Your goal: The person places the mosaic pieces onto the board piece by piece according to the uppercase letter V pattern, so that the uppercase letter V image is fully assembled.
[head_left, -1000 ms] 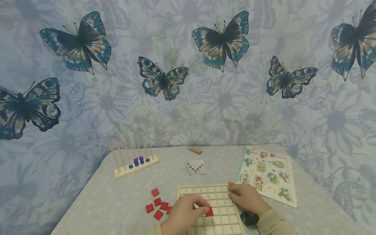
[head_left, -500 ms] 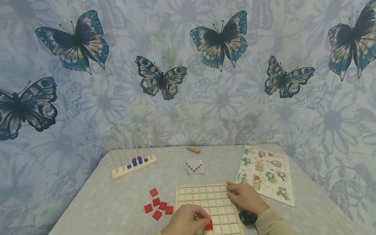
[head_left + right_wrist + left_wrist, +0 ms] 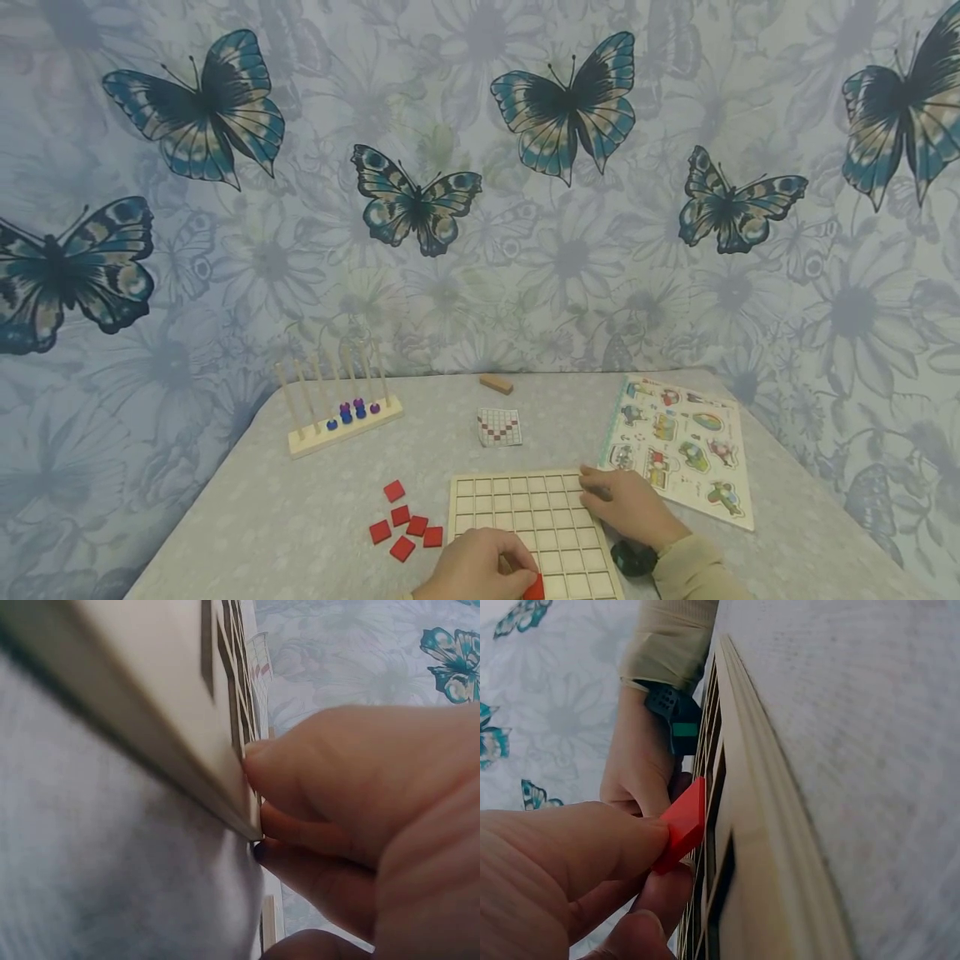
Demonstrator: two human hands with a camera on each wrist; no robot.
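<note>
Low in the head view lies a pale wooden grid board [image 3: 564, 542] with square cells. My left hand [image 3: 480, 565] pinches a red square tile [image 3: 535, 587] between thumb and fingers over the lower part of the board. In the left wrist view the tile [image 3: 684, 825] is tilted, one edge close to the grid; whether it touches is unclear. At the board's upper right corner my right hand [image 3: 637, 507] grips the edge. The right wrist view has its thumb on the board's face and curled fingers at the corner. Several loose red tiles [image 3: 417, 526] lie left of the board.
Behind the board stand a small checkered pattern card [image 3: 499, 427] and a wooden block [image 3: 496, 384]. A peg stand [image 3: 347, 428] with blue and purple beads is at back left. A picture puzzle board [image 3: 678, 446] lies right. A black device [image 3: 633, 557] is by my right wrist.
My left hand has carried the red tile down the board, nearer to me. The right hand has stayed at the corner. The loose tiles lie as before.
</note>
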